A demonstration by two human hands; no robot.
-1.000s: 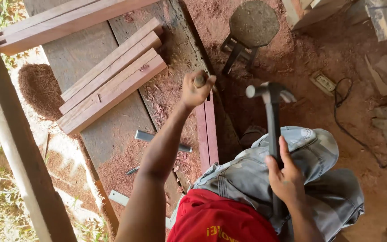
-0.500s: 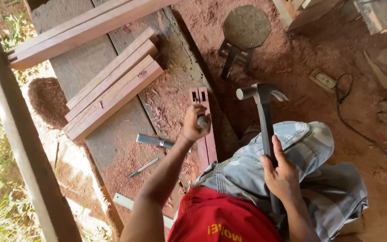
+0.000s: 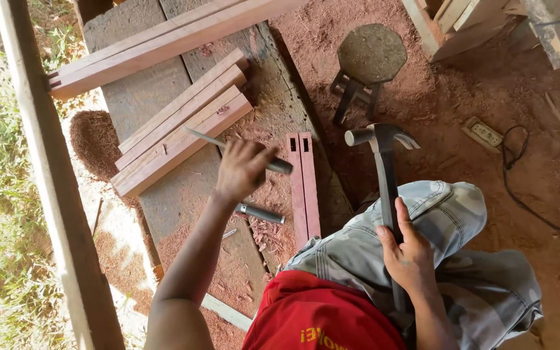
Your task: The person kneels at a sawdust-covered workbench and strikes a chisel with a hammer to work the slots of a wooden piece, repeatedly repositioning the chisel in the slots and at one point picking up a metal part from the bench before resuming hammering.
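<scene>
Left hand [image 3: 241, 170] gripping a chisel [image 3: 238, 149], right hand [image 3: 409, 256] gripping a claw hammer [image 3: 384, 175].
Both grips are clamping shut: chisel hovering above the plank surface [image 3: 163, 91], left of two slotted red strips [image 3: 304, 185]; hammer resting upright over the lap; second chisel [image 3: 260, 212] lying just nearer.

The chisel [image 3: 241, 150] and hammer [image 3: 384, 168] look dull grey metal, the planks [image 3: 183, 129] smooth reddish wood on a rough, sawdust-strewn bench [image 3: 157, 91].
</scene>
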